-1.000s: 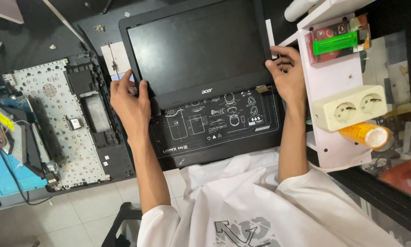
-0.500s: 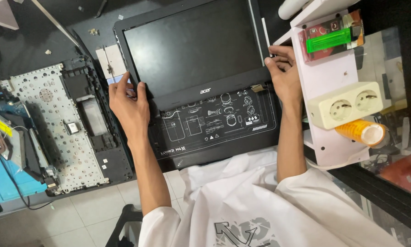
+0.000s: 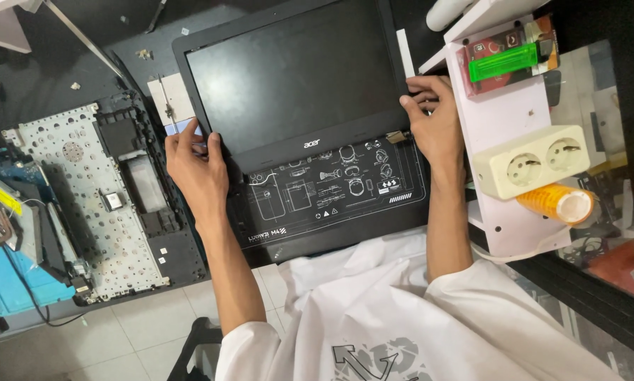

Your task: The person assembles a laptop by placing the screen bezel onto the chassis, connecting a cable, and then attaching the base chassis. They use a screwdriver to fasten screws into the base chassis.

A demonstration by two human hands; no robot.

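**Both your hands on the lower corners of a laptop screen panel**

At the far left, a blue tool tray [image 3: 6, 282] sits at the edge of the bench with cables running over it. Just beside it lies a stripped laptop base [image 3: 84, 204], underside up, its perforated metal plate and black frame showing.

Next comes your left hand [image 3: 197, 169]. It rests on the lower left corner of the black laptop screen panel [image 3: 296, 77]. Your fingers are curled close together over the bezel edge, the thumb lying on the front of the frame; a small white and blue card [image 3: 178, 113] lies just under and beside the fingertips. Whether you pinch the card or only touch it, you cannot tell from here.

The screen panel lies flat in the middle of the bench, dark glass up, its lower edge overlapping a black work mat [image 3: 331, 194] printed with white line drawings.

Your right hand [image 3: 433, 123] grips the lower right corner of the panel, fingers bent and pressed together at the bezel, next to the hinge.

To the right stands a white shelf [image 3: 514, 226] carrying a green lighter [image 3: 504, 62], a cream double power socket [image 3: 532, 161] and an orange roll [image 3: 557, 202].
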